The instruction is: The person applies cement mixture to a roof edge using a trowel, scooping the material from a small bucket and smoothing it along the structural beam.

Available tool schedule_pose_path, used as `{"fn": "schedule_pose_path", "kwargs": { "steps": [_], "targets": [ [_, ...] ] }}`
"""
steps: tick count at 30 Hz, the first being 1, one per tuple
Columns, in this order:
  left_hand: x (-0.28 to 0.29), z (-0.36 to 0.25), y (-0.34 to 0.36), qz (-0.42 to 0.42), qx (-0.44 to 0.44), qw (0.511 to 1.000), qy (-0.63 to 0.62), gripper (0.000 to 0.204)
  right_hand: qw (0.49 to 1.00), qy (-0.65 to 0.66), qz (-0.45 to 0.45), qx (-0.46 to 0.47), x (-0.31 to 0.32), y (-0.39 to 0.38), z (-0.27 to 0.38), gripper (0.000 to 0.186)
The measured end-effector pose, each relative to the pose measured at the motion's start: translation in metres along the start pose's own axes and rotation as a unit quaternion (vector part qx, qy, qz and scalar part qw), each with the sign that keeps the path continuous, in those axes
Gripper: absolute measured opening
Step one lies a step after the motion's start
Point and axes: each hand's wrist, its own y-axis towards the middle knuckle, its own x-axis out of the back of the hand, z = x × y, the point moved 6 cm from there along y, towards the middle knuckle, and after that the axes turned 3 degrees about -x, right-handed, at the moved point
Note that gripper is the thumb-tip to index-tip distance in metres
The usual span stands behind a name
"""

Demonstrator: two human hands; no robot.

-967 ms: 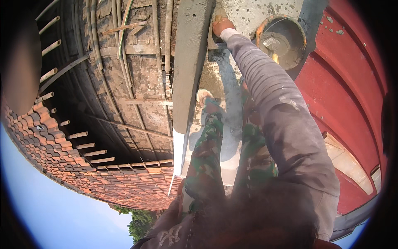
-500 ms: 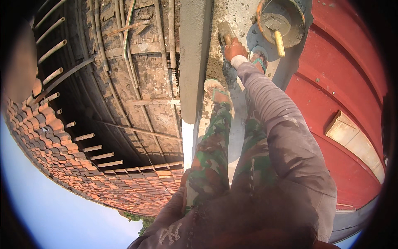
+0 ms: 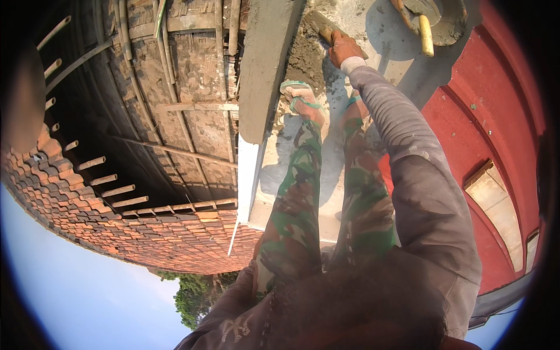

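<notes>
Head view: in the upper middle of the frame I see the right hand (image 3: 345, 50) closed around the handle of a flat trowel (image 3: 318, 22), with the fingers bent well over it. The plate of the trowel is greyish and lies slantwise, showing on both sides of the hand. Just to its left, rough dark mortar (image 3: 306, 55) is spread between the trowel and a long grey beam (image 3: 265, 70). A sandalled left foot (image 3: 303, 99) is just below this mortar. The left hand (image 3: 257, 249), low and left of centre beside the trouser leg, is mostly hidden; I cannot tell its grip. A bucket (image 3: 454, 28) stands at upper right, a yellow handle (image 3: 426, 36) reaching over its rim.
</notes>
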Motion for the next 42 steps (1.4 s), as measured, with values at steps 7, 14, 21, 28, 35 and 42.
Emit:
{"fn": "schedule_pose_path", "kwargs": {
  "steps": [7, 14, 21, 28, 35, 42],
  "targets": [
    [0.001, 0.048, -0.04, 0.005, -0.014, 1.0, 0.013, 0.036, 1.0, 0.009, 0.012, 0.012, -0.068, -0.082, 0.014, 0.031],
    [0.013, 0.005, -0.123, 0.108, -0.15, 0.971, 0.154, 0.043, 0.993, -0.025, -0.106, -0.035, 0.016, -0.003, -0.044, 0.033],
    [-0.082, -0.08, -0.13, 0.054, -0.206, 0.953, 0.217, 0.074, 0.996, 0.013, -0.066, -0.058, 0.026, 0.015, -0.011, 0.035],
    [-0.066, -0.062, -0.063, -0.06, -0.271, 0.852, 0.444, 0.079, 0.995, -0.063, -0.072, 0.011, -0.06, -0.052, 0.031, 0.032],
    [-0.012, -0.073, 0.095, -0.122, -0.456, 0.831, 0.294, 0.066, 0.989, -0.099, -0.11, 0.029, -0.125, -0.093, 0.024, 0.031],
    [-0.019, -0.169, 0.282, -0.295, -0.229, 0.922, 0.105, 0.069, 0.98, -0.168, -0.03, 0.104, -0.219, -0.209, 0.049, 0.027]
  ]
}}
